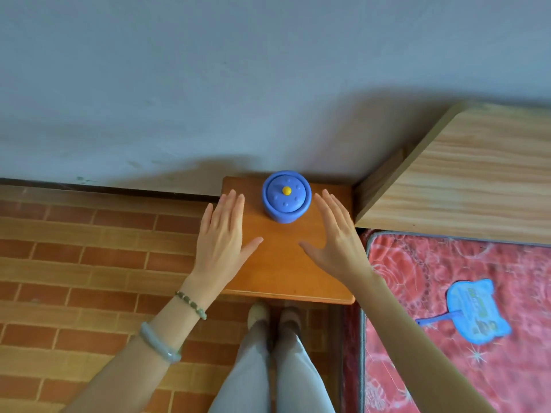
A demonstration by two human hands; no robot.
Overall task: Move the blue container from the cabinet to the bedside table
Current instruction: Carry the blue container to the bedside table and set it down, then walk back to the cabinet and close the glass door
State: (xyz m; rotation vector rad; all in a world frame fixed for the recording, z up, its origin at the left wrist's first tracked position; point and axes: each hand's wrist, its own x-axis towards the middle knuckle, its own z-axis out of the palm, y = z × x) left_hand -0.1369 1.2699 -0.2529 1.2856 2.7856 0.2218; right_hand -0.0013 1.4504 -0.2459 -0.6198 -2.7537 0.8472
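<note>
Blue container (pixel 286 197) upright at the far edge of the small wooden desk (pixel 286 263), close against the wall (pixel 208 84), lid on, yellow knob (pixel 286 190) pointing straight up; round body, so no real long axis beyond the vertical one through the knob. Left hand (pixel 222 236) flat and spread just left of the container, right hand (pixel 337 236) flat and spread just right of it, neither touching; each grip fully open and holding nothing. Judged from this: placement apparently done, with the container beside the bed (pixel 447 293) on what looks like the bedside table. Risks from here: a careless brush while withdrawing either hand, tipping the container or knocking the lid loose; a nudge right, sliding it against the headboard (pixel 462 174).
</note>
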